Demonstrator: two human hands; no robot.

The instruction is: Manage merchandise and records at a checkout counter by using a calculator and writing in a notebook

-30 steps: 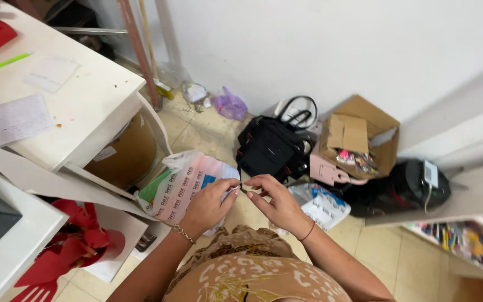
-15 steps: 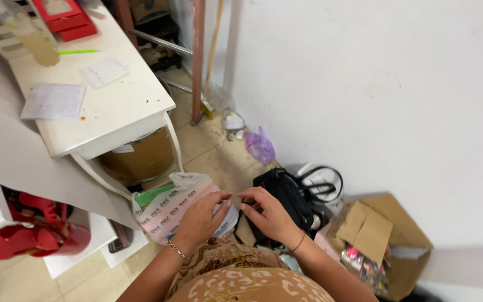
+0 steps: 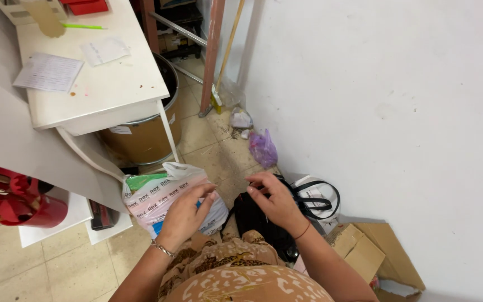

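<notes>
Both hands partly curled, fingers bent, tips close together in front of the body — whether anything thin is pinched between them is too small to tell. Left hand hovers over or rests on a white plastic bag with repeated print and a green patch at its top; contact can't be confirmed, fingertips point right. It wears a thin bracelet at the wrist. Right hand sits just beside it, fingers spread and bent, over a black bag on the floor; a red band on that wrist. The two hands are near each other but not touching. The plastic bag lies on the tiled floor, just in front of the person's patterned lap, below the corner of a white table. On the table — a written sheet, a smaller paper, a green pen. Under the table stands a brown drum with a metal rim. Right of the black bag lies an open cardboard box, against the white wall. A small purple bag lies at the wall's foot. Red fabric at far left.
</notes>
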